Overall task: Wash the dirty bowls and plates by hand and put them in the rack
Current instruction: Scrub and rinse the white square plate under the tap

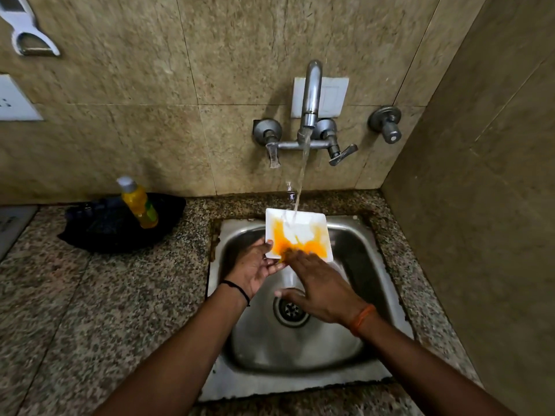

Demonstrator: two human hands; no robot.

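Observation:
A white square plate [303,232] smeared with orange sauce is held tilted over the steel sink [300,349], under running water from the wall tap [310,97]. My left hand [255,267] grips the plate's near left corner from below. My right hand [318,286] lies flat with its fingers spread, fingertips rubbing the orange patch at the plate's lower edge. No sponge or cloth is visible under the fingers.
A yellow dish-soap bottle [138,202] stands in a black tray [120,223] on the granite counter [90,310] left of the sink. Tiled walls close in behind and on the right [480,205]. The drain [290,309] is partly under my right hand.

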